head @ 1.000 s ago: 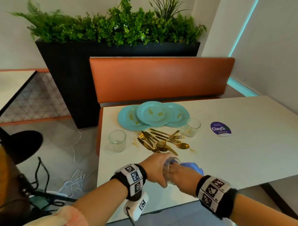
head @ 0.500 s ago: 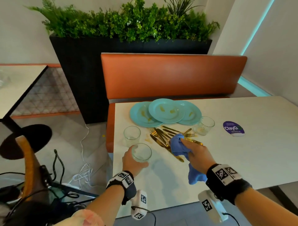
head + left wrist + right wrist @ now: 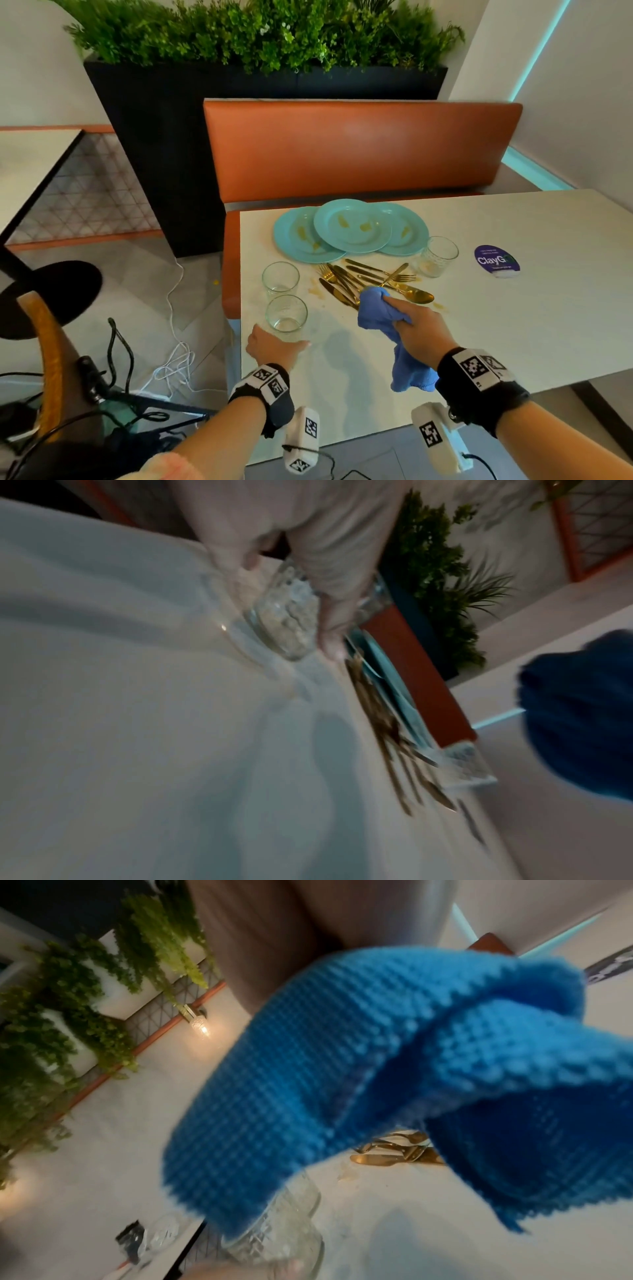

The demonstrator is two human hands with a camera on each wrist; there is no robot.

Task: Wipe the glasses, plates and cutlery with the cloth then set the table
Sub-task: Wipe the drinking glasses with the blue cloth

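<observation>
since half a second ago, the left hand (image 3: 274, 347) has set the near glass (image 3: 287, 317) down on the table (image 3: 513, 325) and slid back behind its base; thumb and fingers still lie against the foot of the glass in the left wrist view, though whether they truly clasp it or only touch cannot be told. the right hand (image 3: 416, 329) has drawn the blue cloth (image 3: 376, 310) a little nearer along the cutlery, and it stays clenched around the cloth, whose loose tail hangs down by the wrist.

taking the near glass as the landmark: it stands upright close to the table's left edge. just beyond it stands a second glass (image 3: 280, 281), apart from it by a narrow gap. to the right of the near glass, the cloth's front fold rests on the near end of the gold cutlery pile (image 3: 370, 279), knives, forks and a spoon crossed over each other. farther right and beyond the pile is a third glass (image 3: 438, 256), smeared inside. farthest back, three teal plates (image 3: 352, 226) overlap, yellowish smears on each. a purple sticker (image 3: 496, 260) lies well to the right.
</observation>
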